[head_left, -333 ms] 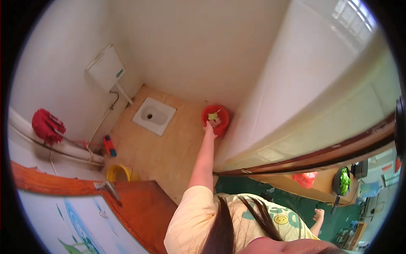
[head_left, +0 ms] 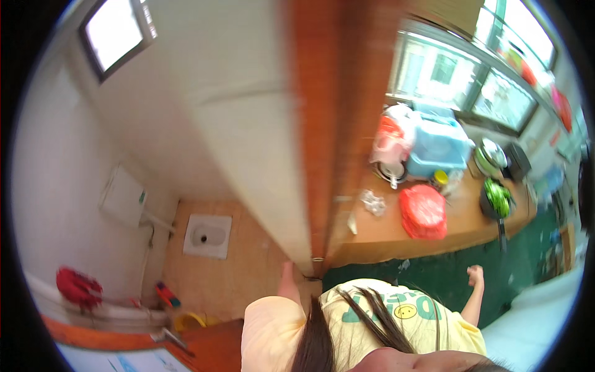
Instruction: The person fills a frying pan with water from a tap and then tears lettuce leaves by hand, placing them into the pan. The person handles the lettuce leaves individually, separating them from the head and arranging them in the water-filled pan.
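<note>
My left forearm [head_left: 287, 290] reaches out past the yellow sleeve and runs behind the edge of the white partition wall [head_left: 248, 149]. That edge hides my left hand, so its fingers do not show. Low on the right, my right hand [head_left: 475, 275] hangs over the green floor with its fingers curled in, and nothing shows in it. The counter [head_left: 384, 239] is the nearest thing to it. A dark pan with green leafy vegetables [head_left: 496, 197] stands at the counter's right end, its handle jutting over the edge.
A brown door frame [head_left: 316, 124] divides the two rooms. Red plastic bag [head_left: 424, 211], crumpled clear plastic [head_left: 372, 203] and blue container [head_left: 439, 146] lie on the counter. The left room holds a squat toilet [head_left: 207, 236], a yellow bucket [head_left: 189, 321] and an open door [head_left: 211, 344].
My view has swung right and up, bringing the counter and window in. My left hand, earlier at the red bin, has gone behind the wall along with the bin. My right hand stays curled.
</note>
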Motion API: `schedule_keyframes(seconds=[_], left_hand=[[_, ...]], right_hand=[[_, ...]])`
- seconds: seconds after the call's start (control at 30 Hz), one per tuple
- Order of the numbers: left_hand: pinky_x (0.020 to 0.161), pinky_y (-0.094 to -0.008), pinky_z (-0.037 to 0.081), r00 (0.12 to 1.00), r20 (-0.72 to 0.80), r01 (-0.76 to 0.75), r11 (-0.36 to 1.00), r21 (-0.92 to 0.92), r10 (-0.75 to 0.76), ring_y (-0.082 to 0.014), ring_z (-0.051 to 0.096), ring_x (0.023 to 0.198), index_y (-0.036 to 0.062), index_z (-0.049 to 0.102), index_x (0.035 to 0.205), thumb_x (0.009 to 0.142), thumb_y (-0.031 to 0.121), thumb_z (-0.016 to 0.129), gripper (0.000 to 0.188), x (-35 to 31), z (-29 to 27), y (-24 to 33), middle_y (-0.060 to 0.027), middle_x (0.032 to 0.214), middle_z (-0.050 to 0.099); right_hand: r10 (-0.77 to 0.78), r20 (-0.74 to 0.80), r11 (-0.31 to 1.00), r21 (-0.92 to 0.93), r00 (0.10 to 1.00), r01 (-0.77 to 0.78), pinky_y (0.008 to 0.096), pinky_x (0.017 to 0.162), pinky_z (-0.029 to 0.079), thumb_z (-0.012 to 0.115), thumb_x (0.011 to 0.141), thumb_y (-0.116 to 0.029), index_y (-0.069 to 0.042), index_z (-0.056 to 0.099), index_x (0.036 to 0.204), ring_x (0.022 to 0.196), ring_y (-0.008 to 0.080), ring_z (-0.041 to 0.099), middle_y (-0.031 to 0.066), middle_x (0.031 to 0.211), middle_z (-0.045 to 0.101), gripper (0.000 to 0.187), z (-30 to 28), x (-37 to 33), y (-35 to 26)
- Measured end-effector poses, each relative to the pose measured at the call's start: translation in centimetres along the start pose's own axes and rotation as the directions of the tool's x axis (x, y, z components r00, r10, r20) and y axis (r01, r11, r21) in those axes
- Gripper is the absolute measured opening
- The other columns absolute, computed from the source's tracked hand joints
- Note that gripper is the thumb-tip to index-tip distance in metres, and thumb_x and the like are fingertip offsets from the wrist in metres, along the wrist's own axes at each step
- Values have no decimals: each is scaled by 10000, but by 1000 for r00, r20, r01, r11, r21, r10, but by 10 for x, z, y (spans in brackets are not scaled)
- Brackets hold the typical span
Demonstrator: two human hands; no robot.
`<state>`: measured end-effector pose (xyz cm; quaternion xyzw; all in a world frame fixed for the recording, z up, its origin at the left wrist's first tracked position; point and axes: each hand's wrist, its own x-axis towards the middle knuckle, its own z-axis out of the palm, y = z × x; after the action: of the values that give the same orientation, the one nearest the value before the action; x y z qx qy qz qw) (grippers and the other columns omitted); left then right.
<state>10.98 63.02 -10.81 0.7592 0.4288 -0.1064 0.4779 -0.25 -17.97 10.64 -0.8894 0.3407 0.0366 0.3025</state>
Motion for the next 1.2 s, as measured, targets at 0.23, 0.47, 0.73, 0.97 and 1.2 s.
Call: schedule_keyframes(seconds=[0.23,0.47,0.73,0.97,1.2], left_hand=[[773,-430,459,908,414,-321,735,597,61,-318,577,982,-17,568,995,790,372,582,439,-94,91,-52,-223,942,600],[805,-384,468,642,751,-654,624,428,158,-329,612,935,-39,643,943,781,321,616,395,-195,285,58,-214,956,643],[567,-259,459,339,939,-476,851,220,-53,-116,546,657,62,585,1017,896,271,543,245,-405,419,216,-18,802,590],[550,-260,434,102,775,-774,539,-332,624,-106,510,618,2,594,915,855,150,581,160,-416,600,385,-13,697,548],[796,-426,448,15,508,-999,-2,33,861,-350,504,997,77,580,1102,810,327,627,387,-544,761,567,-168,1034,558]], right_hand=[[120,-140,976,199,983,-91,292,498,479,651,787,-205,-34,588,1005,665,130,557,40,811,591,284,-21,-56,41],[434,17,835,366,901,-410,244,462,445,634,806,-188,-50,588,985,568,97,533,27,783,581,231,-76,-95,188],[263,50,777,580,963,-242,279,620,495,641,816,-189,-10,596,1023,706,133,598,69,848,622,277,-91,-42,155],[91,63,870,481,994,-110,317,720,500,638,800,-194,-1,598,1031,795,190,618,105,894,641,304,-106,60,137],[48,8,991,124,999,-49,393,773,491,632,778,-243,-32,605,992,860,310,617,144,914,645,302,-190,187,116]])
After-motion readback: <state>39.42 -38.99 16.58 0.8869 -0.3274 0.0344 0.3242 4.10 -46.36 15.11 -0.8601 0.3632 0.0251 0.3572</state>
